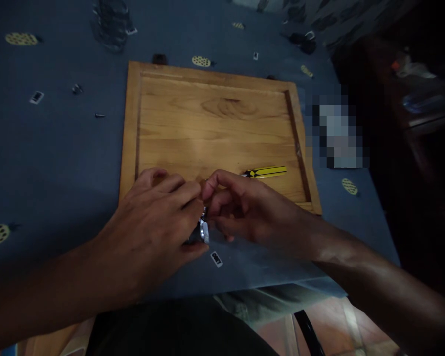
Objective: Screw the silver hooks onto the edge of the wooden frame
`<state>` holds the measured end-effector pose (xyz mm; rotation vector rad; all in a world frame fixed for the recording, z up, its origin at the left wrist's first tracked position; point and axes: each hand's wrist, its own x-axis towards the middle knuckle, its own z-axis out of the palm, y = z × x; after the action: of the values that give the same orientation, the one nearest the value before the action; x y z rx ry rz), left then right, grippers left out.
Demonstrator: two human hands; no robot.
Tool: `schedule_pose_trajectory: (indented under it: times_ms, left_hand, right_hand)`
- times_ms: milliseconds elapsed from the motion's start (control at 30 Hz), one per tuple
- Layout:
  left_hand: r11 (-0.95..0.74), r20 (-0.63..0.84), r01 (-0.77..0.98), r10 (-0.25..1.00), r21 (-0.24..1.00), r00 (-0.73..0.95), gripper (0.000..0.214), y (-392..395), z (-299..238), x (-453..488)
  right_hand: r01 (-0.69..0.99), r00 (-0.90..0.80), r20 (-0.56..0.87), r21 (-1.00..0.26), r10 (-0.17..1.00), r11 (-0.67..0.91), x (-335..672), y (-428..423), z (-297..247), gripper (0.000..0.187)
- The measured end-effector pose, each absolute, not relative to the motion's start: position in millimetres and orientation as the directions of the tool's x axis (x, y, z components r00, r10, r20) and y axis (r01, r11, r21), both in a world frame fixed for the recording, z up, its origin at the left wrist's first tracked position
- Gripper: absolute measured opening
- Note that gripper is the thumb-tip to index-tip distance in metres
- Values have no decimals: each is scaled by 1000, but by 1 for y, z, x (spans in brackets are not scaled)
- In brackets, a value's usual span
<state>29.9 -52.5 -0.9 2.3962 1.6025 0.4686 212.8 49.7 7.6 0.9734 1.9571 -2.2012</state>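
Observation:
My left hand [159,217] is closed around a small shiny metal piece [203,231], most of which its fingers and palm hide. Close against it, my right hand [241,202] has its fingers curled in a pinch beside the metal piece; what sits between the fingertips, if anything, cannot be made out. Both hands are over the near edge of a framed wooden board [193,128] with a raised rim. A screwdriver [269,172] with a yellow and black handle lies on the board just beyond my right hand, its tip end hidden.
A patterned blue cloth [59,163] covers the table. On the left lie a screw [100,115] and a small metal part [77,89]. A dark block [159,59] touches the board's far edge. At the back are a clear ribbed object [111,24] and a black item [304,42].

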Motion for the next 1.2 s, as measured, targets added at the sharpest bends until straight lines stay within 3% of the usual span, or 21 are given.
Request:
schedule_pose_trajectory:
  times_ms: [533, 1000, 1100, 1200]
  left_hand:
    - [-360, 90, 856, 931, 372, 353, 18, -53, 1, 30]
    - [-380, 127, 849, 925, 368, 359, 11, -55, 4, 29]
    - [-383, 120, 854, 923, 353, 365, 15, -54, 2, 29]
    - [-377, 84, 864, 925, 335, 371, 17, -53, 2, 28]
  right_hand:
    - [410, -793, -530, -829, 300, -380, 208, 57, 3, 26]
    - [405, -818, -498, -854, 287, -326, 216, 61, 6, 20]
    - [356, -800, -440, -895, 407, -267, 222, 50, 8, 23]
    - [311, -728, -179, -946, 662, 86, 231, 31, 2, 12]
